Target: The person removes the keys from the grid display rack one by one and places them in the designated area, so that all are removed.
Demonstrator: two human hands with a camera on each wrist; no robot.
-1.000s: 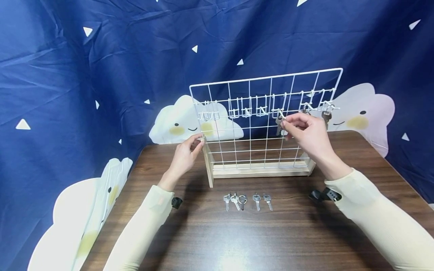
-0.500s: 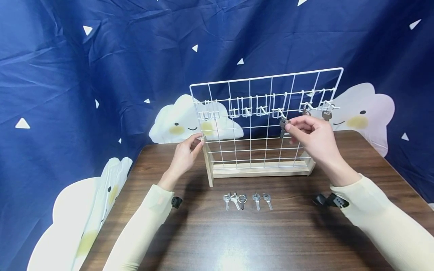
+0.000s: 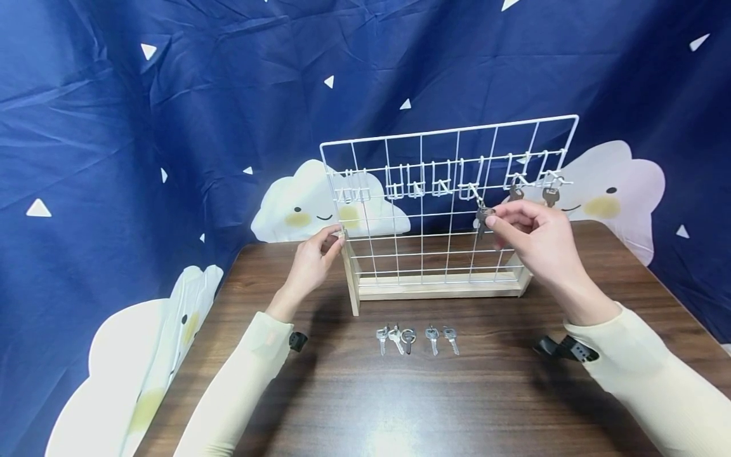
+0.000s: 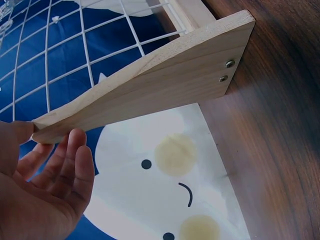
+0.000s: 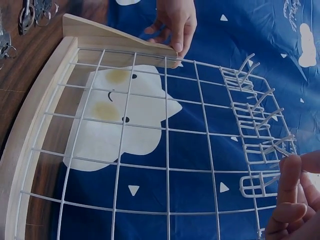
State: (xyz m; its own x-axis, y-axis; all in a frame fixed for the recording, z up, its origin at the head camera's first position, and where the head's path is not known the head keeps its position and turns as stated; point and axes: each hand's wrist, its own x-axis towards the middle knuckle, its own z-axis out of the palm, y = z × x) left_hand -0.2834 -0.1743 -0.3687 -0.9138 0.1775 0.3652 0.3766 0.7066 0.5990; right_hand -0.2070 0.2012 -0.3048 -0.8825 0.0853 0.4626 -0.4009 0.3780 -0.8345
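- your right hand [image 3: 533, 238] pinches a small dark metal key [image 3: 481, 220] by its head between thumb and fingertips, so the blade hangs free below and the ring end points up toward the hooks.
- that key sits just in front of the white wire grid rack [image 3: 400, 136], a little below the row of white wire hooks [image 3: 434, 187] and right beside the hook nearest your fingers; whether it touches that hook, i can't tell from here.
- your left hand [image 3: 311, 260] holds the rack's left pale wooden side support [image 4: 150, 90], thumb on its upper tip and fingers loosely spread under the sloping edge. that grip looks meant to steady the light rack so it won't tip or slide while your other hand works at the wire.
- two more keys [image 3: 532, 193] already hang from hooks at the right end of the rack, well clear of your fingers.
- a row of silver keys [image 3: 417, 338] lies on the dark wood-grain table [image 3: 365, 406] just in front of the rack's wooden base, within easy reach of either hand.
- from your right wrist, the fingertips [image 5: 290, 175] show closed together beside the hooks, but the key itself is hidden there.
- a blue cloth with white clouds [image 3: 171, 127] hangs behind it all.
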